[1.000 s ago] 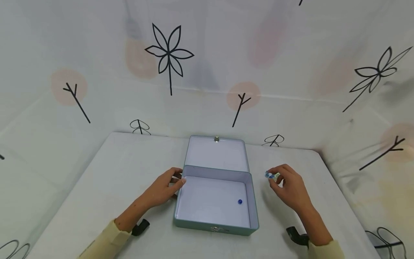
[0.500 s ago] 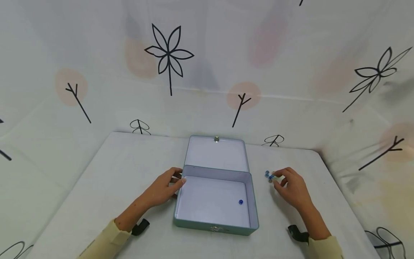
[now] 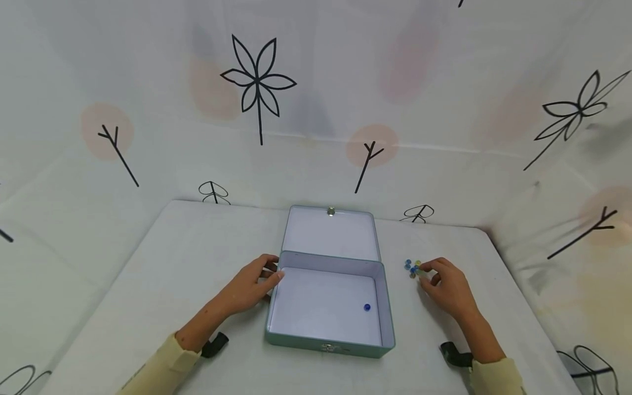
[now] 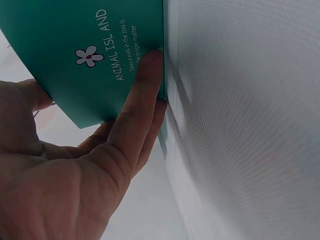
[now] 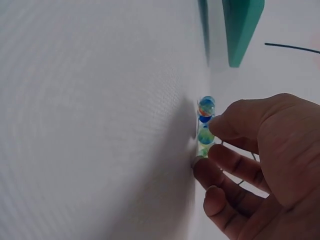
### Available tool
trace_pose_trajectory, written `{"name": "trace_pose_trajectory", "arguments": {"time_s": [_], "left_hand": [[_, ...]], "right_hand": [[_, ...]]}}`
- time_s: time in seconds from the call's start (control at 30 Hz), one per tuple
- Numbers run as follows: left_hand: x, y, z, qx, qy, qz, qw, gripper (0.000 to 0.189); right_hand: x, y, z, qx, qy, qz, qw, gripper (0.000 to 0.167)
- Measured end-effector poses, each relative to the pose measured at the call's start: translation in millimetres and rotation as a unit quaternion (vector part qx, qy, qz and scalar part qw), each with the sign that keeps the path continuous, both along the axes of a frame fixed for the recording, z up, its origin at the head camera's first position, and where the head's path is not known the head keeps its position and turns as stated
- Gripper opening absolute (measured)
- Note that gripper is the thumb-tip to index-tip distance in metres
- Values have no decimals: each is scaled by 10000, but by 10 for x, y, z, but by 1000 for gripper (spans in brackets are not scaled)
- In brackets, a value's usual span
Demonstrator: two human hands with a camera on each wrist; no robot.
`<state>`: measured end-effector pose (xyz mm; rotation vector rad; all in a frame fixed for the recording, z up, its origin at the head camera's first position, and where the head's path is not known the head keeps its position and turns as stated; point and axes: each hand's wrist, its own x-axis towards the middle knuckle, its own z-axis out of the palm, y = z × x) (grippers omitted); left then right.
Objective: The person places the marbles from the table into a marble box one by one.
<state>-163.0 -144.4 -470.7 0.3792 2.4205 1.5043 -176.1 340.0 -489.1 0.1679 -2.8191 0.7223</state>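
My left hand (image 3: 249, 291) grips the left wall of a green tin box (image 3: 326, 341), thumb over the rim and fingers along the outside. In the left wrist view those fingers (image 4: 142, 95) lie against the printed side of the box. Inside the box sits one dark blue marble (image 3: 367, 308), towards the right. To the right of the box, my right hand (image 3: 448, 288) is low over several glass marbles (image 3: 408, 266) on the table. Thumb and fingertips are bent at a greenish marble (image 5: 206, 136) in the right wrist view; I cannot tell whether they pinch it.
The box lid (image 3: 331, 233) is folded back flat behind the box, with a metal clasp (image 3: 331, 211) on its far edge. The white-covered table (image 3: 212, 236) ends at a patterned cloth backdrop (image 3: 306, 109). Black pieces (image 3: 455, 355) show at both wrists.
My right hand has shifted slightly right and nearer me, uncovering more of the marbles beside its fingertips. The left hand and the box have stayed in place.
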Motion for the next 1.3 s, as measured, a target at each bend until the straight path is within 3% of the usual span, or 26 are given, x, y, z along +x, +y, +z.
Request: {"name": "trace_pose_trajectory", "arguments": {"time_s": [0.63, 1.03, 1.3], "left_hand": [[10, 8, -16, -88, 19, 31, 10000, 60], [8, 5, -23, -52, 25, 37, 10000, 60], [10, 7, -17, -37, -1, 45, 10000, 61]], "right_hand": [[-19, 48, -47, 67, -608, -121, 9981, 15], [-25, 37, -38, 73, -510, -82, 9986, 15], [18, -35, 90, -51, -232, 94, 9997, 16]]}}
